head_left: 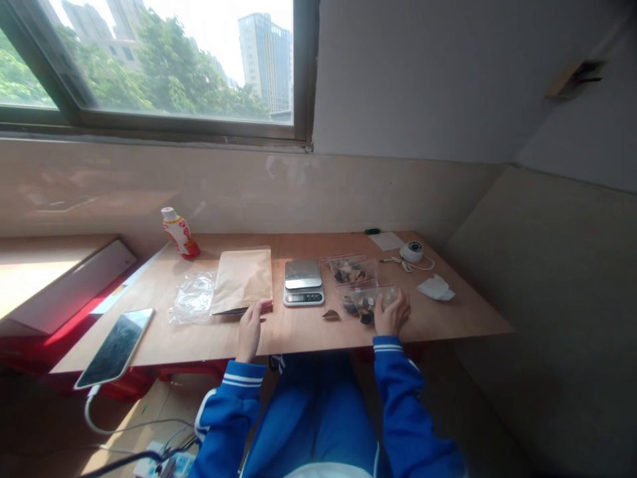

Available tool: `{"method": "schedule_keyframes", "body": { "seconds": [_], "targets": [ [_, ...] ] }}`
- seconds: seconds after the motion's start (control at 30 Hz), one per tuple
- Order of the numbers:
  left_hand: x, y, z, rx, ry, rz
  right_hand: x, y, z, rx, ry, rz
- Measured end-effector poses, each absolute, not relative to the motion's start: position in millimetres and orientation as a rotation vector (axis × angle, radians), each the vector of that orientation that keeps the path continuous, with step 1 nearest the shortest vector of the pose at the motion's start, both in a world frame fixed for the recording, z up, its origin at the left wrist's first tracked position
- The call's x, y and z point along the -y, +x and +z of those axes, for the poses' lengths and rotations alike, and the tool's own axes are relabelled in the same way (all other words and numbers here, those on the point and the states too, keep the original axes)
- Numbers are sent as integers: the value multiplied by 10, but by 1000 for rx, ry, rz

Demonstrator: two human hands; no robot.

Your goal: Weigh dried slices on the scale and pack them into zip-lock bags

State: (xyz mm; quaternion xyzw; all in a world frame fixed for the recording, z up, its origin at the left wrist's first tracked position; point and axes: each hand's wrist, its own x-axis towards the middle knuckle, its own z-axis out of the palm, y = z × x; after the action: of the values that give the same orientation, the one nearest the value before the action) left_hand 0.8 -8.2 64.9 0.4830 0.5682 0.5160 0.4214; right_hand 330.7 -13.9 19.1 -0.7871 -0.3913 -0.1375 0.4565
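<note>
The scale (303, 282) stands between the left hand (251, 330) and the right hand (393, 314). A hand can pass in front of it, along the near edge of the tabletop (293, 328), but a small brown chip (330, 315) lies in that way. The paper bag (242, 280) and the zip bag (365, 305) sit close on each side of the scale.

The person wears a bright blue track jacket (229, 418) with white stripes (243, 376) banding each cuff, over matching blue track trousers (311, 415). The left hand (250, 330) and right hand (392, 313) are bare.
</note>
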Motion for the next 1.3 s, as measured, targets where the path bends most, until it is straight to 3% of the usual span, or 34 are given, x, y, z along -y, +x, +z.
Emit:
{"method": "schedule_keyframes", "body": {
  "seconds": [0.2, 0.37, 0.57, 0.77, 0.9, 1.1, 1.3],
  "targets": [
    [-53, -380, 367, -1780, 1659, 1346, 163, 2831, -124, 1336, -2039, -209],
    [-74, -573, 284, -2128, 1853, 1186, -177, 2877, 52, 1301, -2111, -12],
    [-184, -787, 317, -2189, 2021, 1078, 93, 2727, 182, 1871, -1698, 129],
    [-343, -1046, 553, -2046, 2027, 909, 140, 2600, 269, 2017, -1591, 396],
    [-290, -1028, 864, -1998, 2015, 1050, -348, 2454, 537, 1947, -1426, 412],
    [-125, -846, 1281, -2123, 1979, 1252, -901, 2052, 774, 1819, -1612, 346],
    [-66, -693, 1391, -2142, 1938, 1268, -276, 1491, 1368, 1801, -882, 513]
  ]
}}
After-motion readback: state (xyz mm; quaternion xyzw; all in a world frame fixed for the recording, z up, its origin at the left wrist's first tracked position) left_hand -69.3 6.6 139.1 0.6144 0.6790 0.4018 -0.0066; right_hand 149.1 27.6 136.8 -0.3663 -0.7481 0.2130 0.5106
